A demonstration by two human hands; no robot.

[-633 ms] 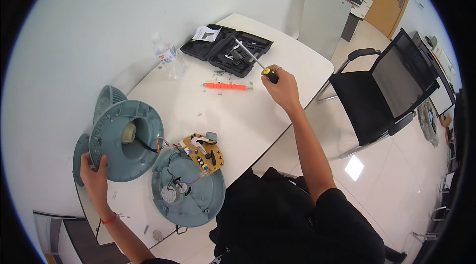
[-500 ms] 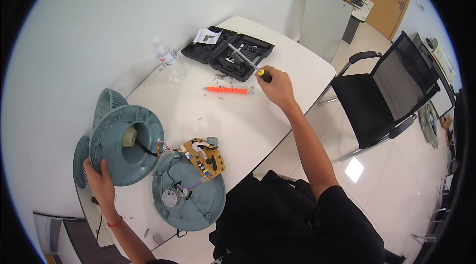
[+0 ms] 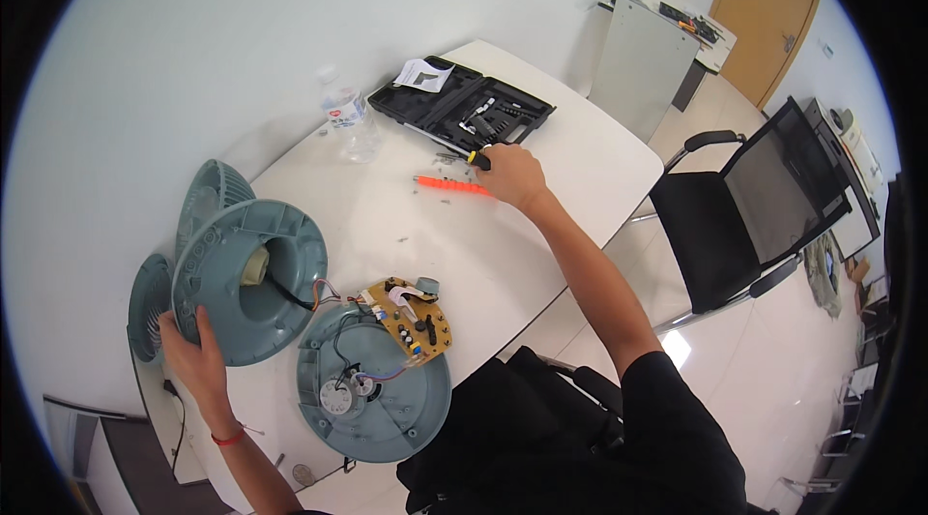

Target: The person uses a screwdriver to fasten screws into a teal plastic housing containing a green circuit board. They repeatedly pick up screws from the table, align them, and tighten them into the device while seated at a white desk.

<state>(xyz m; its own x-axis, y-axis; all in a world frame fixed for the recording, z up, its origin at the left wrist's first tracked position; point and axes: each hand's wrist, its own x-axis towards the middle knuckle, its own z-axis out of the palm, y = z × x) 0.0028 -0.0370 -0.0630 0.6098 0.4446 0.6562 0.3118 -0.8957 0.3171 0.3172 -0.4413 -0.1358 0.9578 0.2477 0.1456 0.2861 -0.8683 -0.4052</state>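
My left hand (image 3: 196, 360) grips the lower left rim of a tilted grey-green plastic housing (image 3: 217, 297), thumb on the inner face. A beige knob-like part sits in its hollow. Wires run from the housing to a tan circuit board (image 3: 414, 322), which rests over the edge of a round grey-green base (image 3: 411, 423). My right hand (image 3: 517, 175) is closed round the black and yellow handle of a screwdriver (image 3: 476, 159), its shaft pointing up and left along the tool case's edge. Beneath that hand lies an orange flexible shaft (image 3: 443, 184), its right end hidden.
An open black tool case (image 3: 517, 104) with a paper slip on it lies at the table's back. Left of it stands a clear plastic bottle (image 3: 353, 123). Small screws (image 3: 403, 240) are scattered on the white table (image 3: 483, 254). A black chair (image 3: 706, 235) stands at right.
My right hand has moved left and down toward the table with the screwdriver, now over the orange shaft's right end. My left hand keeps its hold on the housing. The whole view has shifted slightly.
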